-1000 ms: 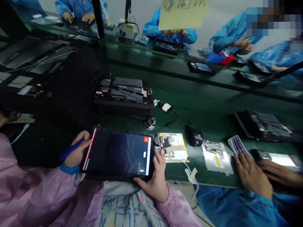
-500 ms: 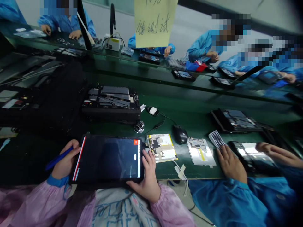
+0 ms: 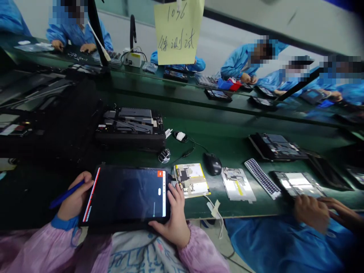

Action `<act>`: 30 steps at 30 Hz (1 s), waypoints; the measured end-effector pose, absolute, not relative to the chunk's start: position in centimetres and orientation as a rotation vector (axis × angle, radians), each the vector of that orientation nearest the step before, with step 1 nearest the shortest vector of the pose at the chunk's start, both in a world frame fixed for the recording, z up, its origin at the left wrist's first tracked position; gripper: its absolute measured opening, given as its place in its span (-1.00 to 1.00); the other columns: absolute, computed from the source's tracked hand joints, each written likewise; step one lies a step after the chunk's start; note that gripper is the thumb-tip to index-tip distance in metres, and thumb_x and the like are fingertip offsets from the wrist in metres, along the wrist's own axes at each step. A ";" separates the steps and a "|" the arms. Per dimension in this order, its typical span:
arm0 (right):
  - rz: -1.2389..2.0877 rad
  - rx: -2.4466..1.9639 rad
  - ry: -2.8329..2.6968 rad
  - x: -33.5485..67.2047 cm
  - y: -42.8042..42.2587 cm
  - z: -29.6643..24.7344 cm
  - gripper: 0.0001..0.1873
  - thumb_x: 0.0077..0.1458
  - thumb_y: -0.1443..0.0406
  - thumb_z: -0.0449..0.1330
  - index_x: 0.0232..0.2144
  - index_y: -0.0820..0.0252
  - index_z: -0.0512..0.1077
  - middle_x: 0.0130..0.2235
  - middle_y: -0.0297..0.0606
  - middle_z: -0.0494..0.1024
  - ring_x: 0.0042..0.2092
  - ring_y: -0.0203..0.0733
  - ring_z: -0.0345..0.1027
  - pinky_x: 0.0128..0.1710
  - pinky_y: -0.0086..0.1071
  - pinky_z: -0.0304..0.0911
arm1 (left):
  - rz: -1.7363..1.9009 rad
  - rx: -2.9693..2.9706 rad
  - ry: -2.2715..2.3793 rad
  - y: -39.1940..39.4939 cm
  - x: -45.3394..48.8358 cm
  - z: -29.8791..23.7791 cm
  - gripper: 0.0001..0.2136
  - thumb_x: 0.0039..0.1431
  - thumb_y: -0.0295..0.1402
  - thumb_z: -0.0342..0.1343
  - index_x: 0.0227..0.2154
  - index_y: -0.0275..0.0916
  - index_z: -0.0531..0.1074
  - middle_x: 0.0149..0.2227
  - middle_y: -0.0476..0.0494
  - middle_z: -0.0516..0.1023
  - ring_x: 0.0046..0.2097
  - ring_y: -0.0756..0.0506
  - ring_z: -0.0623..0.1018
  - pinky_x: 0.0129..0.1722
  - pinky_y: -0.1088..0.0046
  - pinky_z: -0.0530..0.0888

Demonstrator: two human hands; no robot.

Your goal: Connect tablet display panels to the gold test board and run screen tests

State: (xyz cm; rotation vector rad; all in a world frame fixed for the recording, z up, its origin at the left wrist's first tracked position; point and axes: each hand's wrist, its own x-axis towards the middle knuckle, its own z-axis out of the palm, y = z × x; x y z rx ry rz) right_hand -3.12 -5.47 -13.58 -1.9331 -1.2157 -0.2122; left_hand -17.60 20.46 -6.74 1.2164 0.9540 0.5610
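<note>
One black tablet [image 3: 125,195], at the near edge of the green bench [image 3: 224,140]; lettering on its orange icon [image 3: 160,173] too small to read. One blue pen [image 3: 66,194], pinched in the left hand [image 3: 74,199], fingertips at the tablet's left edge. Right hand [image 3: 175,222]: clasping the tablet's lower right corner. One yellow note [image 3: 178,36], handwritten, apparently "1056" over "待测试". One black mouse [image 3: 212,163], round emblem, illegible.

The tablet [image 3: 125,193] is before a device stack [image 3: 131,131], left of the mouse [image 3: 212,164] (itself on the bench [image 3: 231,144]).
</note>
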 end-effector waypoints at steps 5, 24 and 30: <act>-0.197 -1.928 -1.236 -3.1 -5.5 -13.6 -0.09 0.04 -0.06 0.17 0.27 0.21 -0.08 0.24 0.10 0.10 0.32 0.27 -0.18 0.16 0.35 -0.07 | 0.585 1.222 0.943 20.5 -17.8 -6.9 -0.65 -0.19 -0.27 0.27 -0.50 -0.20 0.15 -0.61 0.15 0.21 -0.56 0.09 0.23 -0.60 0.64 0.22; -0.050 -1.815 -1.168 -3.0 -6.8 -13.6 -0.15 0.11 0.04 0.10 0.32 0.14 -0.16 0.28 0.03 0.05 0.34 0.23 -0.21 0.20 0.35 -0.15 | 0.637 1.138 0.818 20.1 -17.7 -8.0 -0.75 -0.14 -0.41 0.20 -0.51 -0.22 0.17 -0.63 0.11 0.28 -0.62 0.07 0.29 -0.63 0.59 0.21; 0.036 -1.805 -1.106 -2.5 -7.0 -13.6 -0.24 0.15 0.20 0.02 0.33 0.13 -0.17 0.31 -0.05 0.01 0.36 0.15 -0.26 0.26 0.28 -0.20 | 0.673 1.121 0.798 20.1 -17.5 -8.1 -0.76 -0.16 -0.45 0.20 -0.51 -0.23 0.20 -0.62 0.10 0.27 -0.59 0.07 0.30 -0.61 0.59 0.22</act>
